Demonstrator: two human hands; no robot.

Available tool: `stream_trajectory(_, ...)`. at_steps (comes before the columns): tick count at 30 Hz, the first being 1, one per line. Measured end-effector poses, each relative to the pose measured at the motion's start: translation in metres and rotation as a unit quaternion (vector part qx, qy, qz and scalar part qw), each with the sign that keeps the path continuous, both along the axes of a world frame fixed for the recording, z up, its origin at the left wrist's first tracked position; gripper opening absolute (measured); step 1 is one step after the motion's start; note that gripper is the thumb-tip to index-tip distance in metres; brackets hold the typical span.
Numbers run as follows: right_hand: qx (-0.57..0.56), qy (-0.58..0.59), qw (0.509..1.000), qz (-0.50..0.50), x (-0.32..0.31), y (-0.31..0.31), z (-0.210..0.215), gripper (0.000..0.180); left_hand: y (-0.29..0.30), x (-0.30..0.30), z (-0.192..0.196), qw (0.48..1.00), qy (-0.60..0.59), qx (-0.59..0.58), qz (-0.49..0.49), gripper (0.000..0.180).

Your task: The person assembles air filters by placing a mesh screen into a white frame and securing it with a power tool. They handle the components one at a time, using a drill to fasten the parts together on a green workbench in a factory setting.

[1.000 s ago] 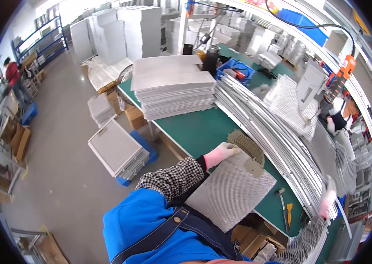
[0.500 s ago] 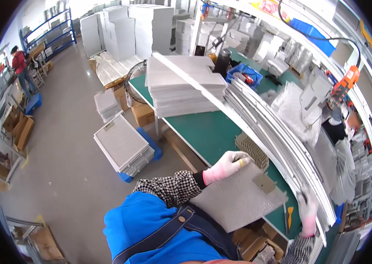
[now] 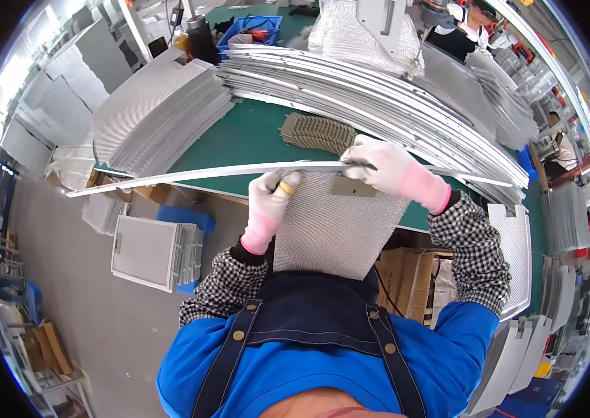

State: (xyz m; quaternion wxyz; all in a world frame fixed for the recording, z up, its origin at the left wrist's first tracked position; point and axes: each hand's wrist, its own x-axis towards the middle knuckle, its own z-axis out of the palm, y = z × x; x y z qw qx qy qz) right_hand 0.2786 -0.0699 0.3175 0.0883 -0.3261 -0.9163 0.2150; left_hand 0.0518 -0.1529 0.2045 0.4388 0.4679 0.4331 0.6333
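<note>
My left hand (image 3: 270, 202), in a white and pink glove with a yellow band on one finger, is closed on the far left corner of a grey mesh sheet (image 3: 326, 230). A long thin white metal strip (image 3: 218, 171) runs along the sheet's far edge and sticks out well past it on the left. My right hand (image 3: 389, 171) is closed round the strip beside a small grey-brown plate (image 3: 353, 187) on the sheet. The sheet's near end rests against my apron. Just beyond my hands, a row of small grey-brown plates (image 3: 317, 131) lies on the green table (image 3: 239, 132).
Many white metal strips (image 3: 371, 90) lie bundled across the table behind. A tall stack of mesh sheets (image 3: 159, 115) is at the left. Framed panels (image 3: 145, 251) stand on the floor, cardboard boxes (image 3: 406, 279) below the table. A co-worker (image 3: 458, 31) is at the far right.
My view has turned right. My right hand has come from the strip bundle to the mesh sheet's far edge, and a strip now lies along that edge. The left hand stays at the sheet.
</note>
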Motion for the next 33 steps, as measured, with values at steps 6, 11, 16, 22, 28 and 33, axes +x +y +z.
stream_trajectory(6,-0.05,0.005,0.998,0.035,0.014,0.001,0.001,0.026,0.001,0.008,0.011,0.997,-0.037,-0.009,-0.072,0.019)
stream_trajectory(11,-0.028,-0.031,0.993,0.107,0.008,0.009,0.001,0.028,-0.003,0.005,0.013,0.998,-0.043,-0.04,-0.038,0.022)
stream_trajectory(16,-0.087,-0.006,0.995,0.045,0.029,0.0,0.006,0.029,-0.003,-0.001,0.007,0.997,-0.069,-0.04,-0.006,0.024)
stream_trajectory(22,-0.14,-0.076,0.986,-0.042,0.069,0.0,0.009,0.03,-0.001,-0.007,0.006,0.997,-0.067,-0.028,-0.023,0.048)
stream_trajectory(28,-0.161,-0.082,0.984,0.003,0.087,-0.002,0.023,0.026,-0.008,-0.003,0.005,0.994,-0.092,-0.023,-0.047,0.062)
stream_trajectory(33,-0.168,-0.085,0.981,-0.04,0.072,-0.013,0.017,0.025,-0.005,-0.004,0.001,0.99,-0.133,-0.007,-0.056,0.051)
